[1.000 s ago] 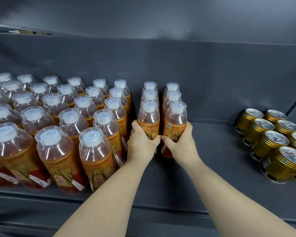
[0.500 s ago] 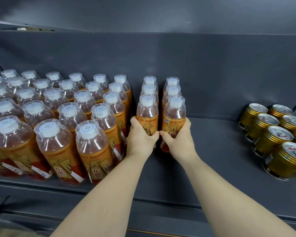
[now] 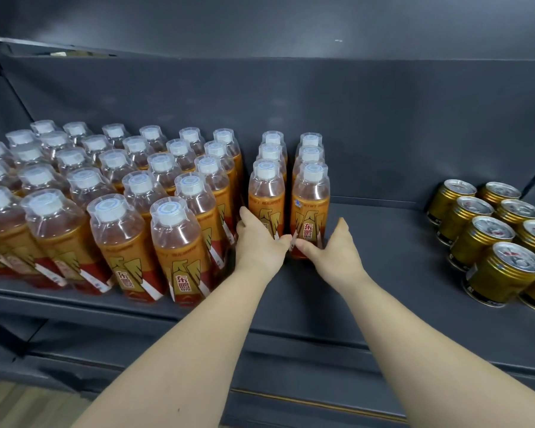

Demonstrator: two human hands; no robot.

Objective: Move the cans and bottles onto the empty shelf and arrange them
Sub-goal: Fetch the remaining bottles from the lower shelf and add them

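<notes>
On my feed both hands are on the grey shelf, at the front of two short files of orange drink bottles that stand upright side by side near the middle. The left hand grasps the left front bottle low on its label, with one of its fingers up the bottle's left side and the thumb across the front. The right hand is cupped round the base of the right front bottle, with the thumb in front and the fingers curled round its right side. The two thumbs nearly meet between the bottles.

Just left of them, close to the left hand, stands a large block of bottles in tidy rows with white caps under clear wrap. Well apart on the right, a cluster of gold cans sits in two rows by the shelf's end. The dark back panel rises behind everything.
</notes>
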